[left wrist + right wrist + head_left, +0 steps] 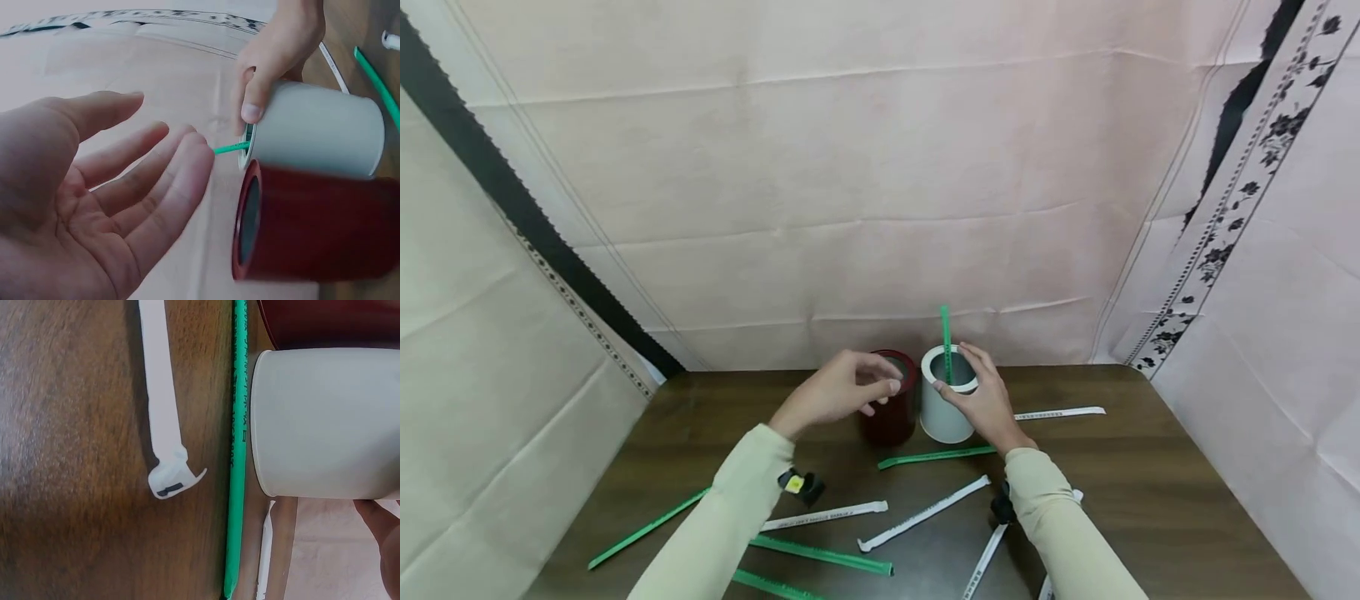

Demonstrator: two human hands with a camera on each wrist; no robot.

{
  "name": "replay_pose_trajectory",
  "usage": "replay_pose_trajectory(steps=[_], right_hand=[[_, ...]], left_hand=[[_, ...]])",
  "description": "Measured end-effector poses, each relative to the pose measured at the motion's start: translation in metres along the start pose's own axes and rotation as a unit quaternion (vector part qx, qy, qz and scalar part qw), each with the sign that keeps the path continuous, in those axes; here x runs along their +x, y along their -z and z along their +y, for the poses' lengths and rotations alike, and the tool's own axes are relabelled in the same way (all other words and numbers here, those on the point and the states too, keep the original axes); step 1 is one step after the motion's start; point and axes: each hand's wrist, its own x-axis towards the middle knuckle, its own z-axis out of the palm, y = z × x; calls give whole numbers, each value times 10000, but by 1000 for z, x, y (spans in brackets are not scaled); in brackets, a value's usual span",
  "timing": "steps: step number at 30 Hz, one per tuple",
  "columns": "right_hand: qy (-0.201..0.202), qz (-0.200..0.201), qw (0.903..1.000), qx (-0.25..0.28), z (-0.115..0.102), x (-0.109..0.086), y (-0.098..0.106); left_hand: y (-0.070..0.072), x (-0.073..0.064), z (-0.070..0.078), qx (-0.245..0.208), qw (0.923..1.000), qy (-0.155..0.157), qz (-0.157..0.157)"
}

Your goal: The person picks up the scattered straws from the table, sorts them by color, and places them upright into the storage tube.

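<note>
A white cylindrical container (946,417) stands upright on the table, and one green paper-wrapped straw (947,333) sticks up out of it. My right hand (990,408) grips this container near its top, thumb at the near rim and fingers at the far side. Touching or nearly touching it on the left is a dark red container (889,427). My left hand (842,387) hovers by the red container's mouth, its fingers loosely bent. In the left wrist view the left palm (94,219) is bare and holds nothing. The right wrist view shows mostly the white container's side (325,425).
Around the containers lie several wrapped straws on the brown table (1150,500), among them a green one (932,457) in front and a white one (923,513) nearer me. Another green straw (647,528) lies at the left. Pale cloth (850,167) walls in the back and sides.
</note>
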Motion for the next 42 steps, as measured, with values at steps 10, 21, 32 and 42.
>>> replay_pose_trajectory(steps=[10, 21, 32, 42], right_hand=[[-146, 80, 9998, -94, 5, 2, 15], [-159, 61, 9998, -100, 11, -11, 18], [-156, -14, 9999, -27, 0, -4, 4], [-63, 35, 10000, 17, -1, -4, -1]], left_hand=[[-6, -78, -76, -606, 9921, -114, -1094], [-49, -136, -134, 312, 9858, 465, -1584], [-60, -148, -162, 1902, 9718, -523, -1290], [-42, -152, -114, 2277, 9679, 120, -1056]])
